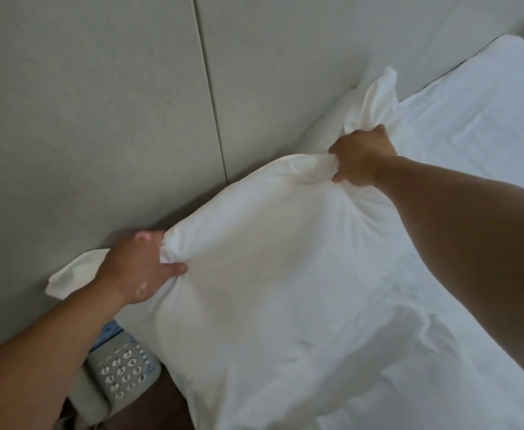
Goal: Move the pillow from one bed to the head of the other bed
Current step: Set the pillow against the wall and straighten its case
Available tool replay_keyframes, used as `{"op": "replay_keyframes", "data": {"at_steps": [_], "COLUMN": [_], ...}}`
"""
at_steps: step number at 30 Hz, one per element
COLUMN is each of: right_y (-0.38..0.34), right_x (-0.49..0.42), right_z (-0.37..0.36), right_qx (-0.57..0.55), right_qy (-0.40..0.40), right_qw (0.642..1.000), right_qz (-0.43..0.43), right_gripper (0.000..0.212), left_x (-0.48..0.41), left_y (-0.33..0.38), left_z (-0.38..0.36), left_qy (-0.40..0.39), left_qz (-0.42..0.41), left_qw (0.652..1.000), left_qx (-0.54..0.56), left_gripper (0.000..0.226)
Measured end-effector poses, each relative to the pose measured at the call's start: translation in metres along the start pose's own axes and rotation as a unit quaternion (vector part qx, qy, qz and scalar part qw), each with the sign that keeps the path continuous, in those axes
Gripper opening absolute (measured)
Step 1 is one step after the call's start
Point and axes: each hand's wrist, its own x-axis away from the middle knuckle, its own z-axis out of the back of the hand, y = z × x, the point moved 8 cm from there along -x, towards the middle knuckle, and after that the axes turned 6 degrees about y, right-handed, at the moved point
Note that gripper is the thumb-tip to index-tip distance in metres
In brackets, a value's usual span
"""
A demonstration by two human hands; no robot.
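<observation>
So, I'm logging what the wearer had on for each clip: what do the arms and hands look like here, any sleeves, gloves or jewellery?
Both forearms are bare as far as the frame shows: no sleeves, and no gloves on the left hand or the right hand. No watch, bracelet or ring is visible on either wrist or on the fingers that show. The picture is slightly blurred, so small items could be missed.

At the lower left of the frame, a grey telephone has round keypad buttons showing digits 2, 3, 6, 9, 0 and #.

Head camera looks down, close over bed.
</observation>
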Motion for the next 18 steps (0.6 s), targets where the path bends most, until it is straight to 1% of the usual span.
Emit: {"op": "replay_keyframes", "data": {"at_steps": [2, 4, 6, 10, 12, 13, 15, 18], "right_y": [0.017, 0.032, 0.043, 0.057, 0.059, 0.060, 0.059, 0.053], "right_x": [0.006, 0.014, 0.022, 0.029, 0.028, 0.027, 0.024, 0.023], "right_z": [0.025, 0.049, 0.067, 0.105, 0.116, 0.115, 0.098, 0.052], "right_qx": [-0.030, -0.050, -0.068, -0.072, -0.069, -0.068, -0.068, -0.055], "right_qy": [0.016, 0.028, 0.042, 0.094, 0.119, 0.125, 0.106, 0.037], "right_qw": [0.999, 0.998, 0.996, 0.992, 0.990, 0.989, 0.990, 0.995], "right_qz": [-0.014, -0.021, -0.026, -0.035, -0.039, -0.044, -0.063, -0.078], "right_gripper": [0.033, 0.022, 0.023, 0.024, 0.019, 0.020, 0.038, 0.062], "left_x": [0.012, 0.023, 0.034, 0.049, 0.053, 0.054, 0.051, 0.037], "left_y": [0.014, 0.026, 0.039, 0.061, 0.066, 0.066, 0.065, 0.060], "left_z": [0.018, 0.038, 0.060, 0.099, 0.102, 0.100, 0.088, 0.070], "left_qy": [0.032, 0.062, 0.099, 0.209, 0.237, 0.244, 0.232, 0.167], "left_qz": [-0.017, -0.034, -0.053, -0.110, -0.127, -0.126, -0.127, -0.147], "left_qw": [0.999, 0.997, 0.992, 0.963, 0.946, 0.942, 0.943, 0.953], "left_qx": [-0.012, -0.027, -0.058, -0.132, -0.179, -0.194, -0.203, -0.203], "left_gripper": [0.055, 0.055, 0.053, 0.051, 0.050, 0.050, 0.051, 0.061]}}
